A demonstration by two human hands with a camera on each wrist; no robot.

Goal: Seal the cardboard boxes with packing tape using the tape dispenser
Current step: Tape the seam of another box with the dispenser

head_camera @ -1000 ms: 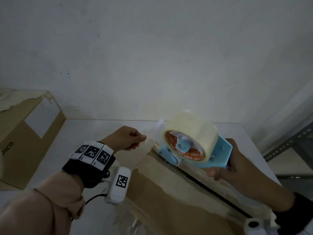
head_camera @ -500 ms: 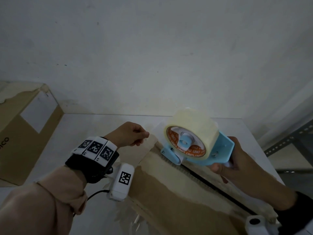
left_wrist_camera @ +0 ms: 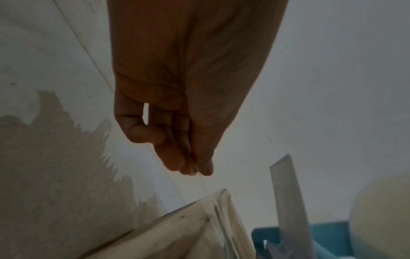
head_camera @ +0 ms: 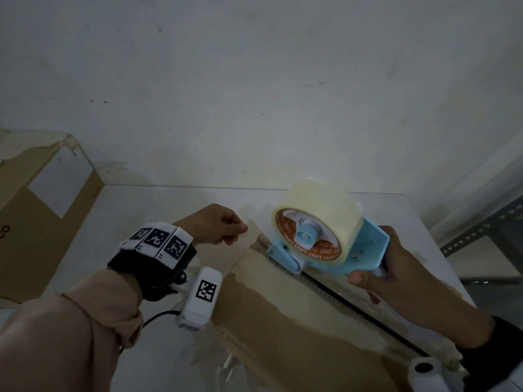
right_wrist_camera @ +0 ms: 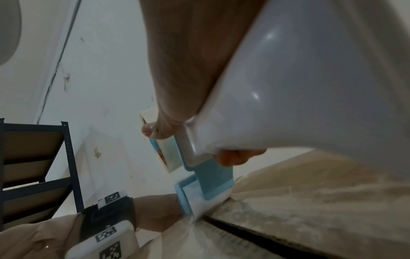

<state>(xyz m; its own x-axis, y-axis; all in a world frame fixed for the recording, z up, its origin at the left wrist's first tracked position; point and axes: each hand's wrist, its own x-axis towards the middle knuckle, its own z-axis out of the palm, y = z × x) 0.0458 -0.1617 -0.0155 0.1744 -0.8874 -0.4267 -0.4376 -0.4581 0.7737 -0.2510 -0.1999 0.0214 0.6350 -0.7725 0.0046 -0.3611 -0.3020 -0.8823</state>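
A blue tape dispenser [head_camera: 368, 250] carries a big roll of clear tape [head_camera: 319, 210]. My right hand [head_camera: 365, 278] grips its white handle [right_wrist_camera: 310, 87]. The dispenser's front rests on the far end of the cardboard box [head_camera: 283, 321], right where the dark seam [head_camera: 353, 306] between the flaps begins. My left hand [head_camera: 244, 229] is just left of the dispenser, beyond the box's far corner [left_wrist_camera: 210, 210], and pinches the free tape end [head_camera: 254, 227] between thumb and fingertips [left_wrist_camera: 195, 168]. A clear strip of tape [left_wrist_camera: 288, 192] stands up beside the roll [left_wrist_camera: 381, 210].
The box lies on a white table [head_camera: 141, 210] set against a white wall. A second cardboard box [head_camera: 34, 222] stands at the table's left. A metal shelf rack [head_camera: 481, 236] is off the right side, and dark shelving [right_wrist_camera: 33, 166] shows in the right wrist view.
The dispenser has come down until its front meets the box's far edge. The raised tape end has dropped lower with my left hand, which keeps pinching it.
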